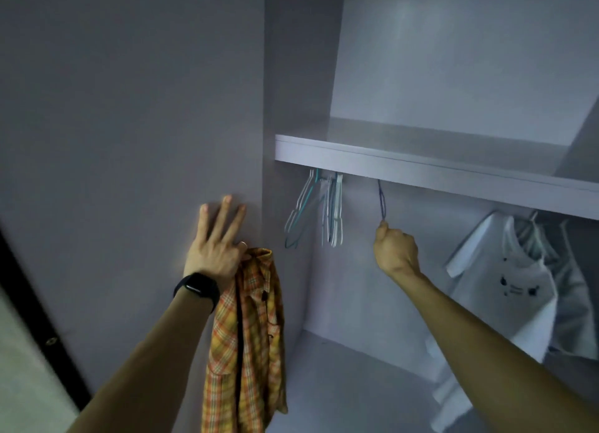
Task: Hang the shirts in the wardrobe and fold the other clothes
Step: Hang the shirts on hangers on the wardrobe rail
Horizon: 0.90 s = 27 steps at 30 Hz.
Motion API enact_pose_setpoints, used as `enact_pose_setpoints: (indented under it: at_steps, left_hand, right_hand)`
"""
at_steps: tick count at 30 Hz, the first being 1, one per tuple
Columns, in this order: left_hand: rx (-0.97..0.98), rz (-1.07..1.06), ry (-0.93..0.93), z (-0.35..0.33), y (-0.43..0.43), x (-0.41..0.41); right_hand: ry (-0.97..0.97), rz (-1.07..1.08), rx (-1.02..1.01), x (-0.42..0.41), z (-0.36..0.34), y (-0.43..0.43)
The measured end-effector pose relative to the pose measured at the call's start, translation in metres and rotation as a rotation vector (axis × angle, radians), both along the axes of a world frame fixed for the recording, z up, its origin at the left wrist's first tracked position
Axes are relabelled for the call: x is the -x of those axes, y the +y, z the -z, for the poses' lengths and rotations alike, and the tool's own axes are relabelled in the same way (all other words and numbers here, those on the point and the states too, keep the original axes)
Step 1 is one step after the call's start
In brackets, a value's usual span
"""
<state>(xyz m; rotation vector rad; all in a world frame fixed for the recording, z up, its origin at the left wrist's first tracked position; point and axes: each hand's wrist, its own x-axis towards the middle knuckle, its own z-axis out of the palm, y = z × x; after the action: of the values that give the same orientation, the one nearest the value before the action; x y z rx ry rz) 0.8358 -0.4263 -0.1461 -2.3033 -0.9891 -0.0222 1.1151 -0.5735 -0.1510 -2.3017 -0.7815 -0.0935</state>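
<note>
My left hand [216, 244] pinches the collar of a yellow-orange plaid shirt [248, 342] between thumb and forefinger, while its other fingers lie straight against the wardrobe's side panel. The shirt hangs down limp below the hand. My right hand [396, 248] reaches into the wardrobe and grips the lower end of a thin dark blue hanger [381, 199] that hangs under the shelf. Several empty white and teal hangers [319, 210] hang to the left of it.
A pale shelf [421, 168] crosses the wardrobe above the hangers. White shirts [505, 286] hang at the right on hangers. The wardrobe side panel [129, 141] fills the left. A dark door edge [39, 316] runs down the lower left.
</note>
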Motion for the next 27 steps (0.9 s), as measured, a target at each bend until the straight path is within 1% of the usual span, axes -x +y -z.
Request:
enact_pose_setpoints:
  at_steps: [2, 4, 6, 9, 11, 14, 16, 17, 19, 21, 22, 23, 25, 27]
  left_hand:
    - [0.143, 0.051, -0.094, -0.001, -0.012, -0.007]
    - [0.314, 0.182, -0.171, 0.005, -0.033, -0.016]
    - [0.442, 0.32, -0.202, 0.01, -0.061, -0.028]
    - [0.6, 0.481, -0.179, 0.025, -0.111, -0.044]
    - [0.625, 0.602, -0.177, 0.038, -0.139, -0.05]
    - [0.533, 0.771, -0.25, 0.059, -0.168, -0.055]
    - [0.431, 0.865, -0.265, 0.066, -0.179, -0.058]
    - [0.357, 0.891, -0.237, 0.066, -0.181, -0.058]
    - [0.185, 0.921, -0.126, 0.063, -0.184, -0.056]
    - [0.05, 1.009, -0.046, 0.063, -0.193, -0.058]
    - [0.01, 1.062, -0.016, 0.065, -0.196, -0.056]
    - [-0.018, 1.113, 0.016, 0.067, -0.202, -0.055]
    - [-0.037, 1.2, 0.09, 0.069, -0.215, -0.056]
    - [-0.026, 1.238, 0.156, 0.065, -0.225, -0.055]
  right_hand:
    - [0.031, -0.02, 0.048, 0.026, 0.002, -0.045]
    - [0.091, -0.049, 0.057, 0.049, 0.002, -0.091]
    - [0.189, -0.065, -0.013, 0.068, -0.001, -0.13]
    - [0.357, -0.116, -0.153, 0.09, -0.008, -0.188]
    - [0.521, -0.181, -0.284, 0.102, -0.012, -0.224]
    - [0.76, -0.315, -0.434, 0.119, -0.01, -0.273]
    - [0.849, -0.339, -0.458, 0.123, 0.001, -0.303]
    - [0.825, -0.318, -0.416, 0.12, 0.012, -0.316]
    - [0.735, -0.29, -0.257, 0.116, 0.031, -0.337]
    - [0.665, -0.324, -0.122, 0.106, 0.047, -0.361]
    - [0.664, -0.357, -0.08, 0.103, 0.052, -0.368]
    - [0.698, -0.398, -0.041, 0.096, 0.055, -0.376]
    - [0.828, -0.494, 0.07, 0.081, 0.055, -0.391]
    - [0.915, -0.576, 0.196, 0.068, 0.053, -0.394]
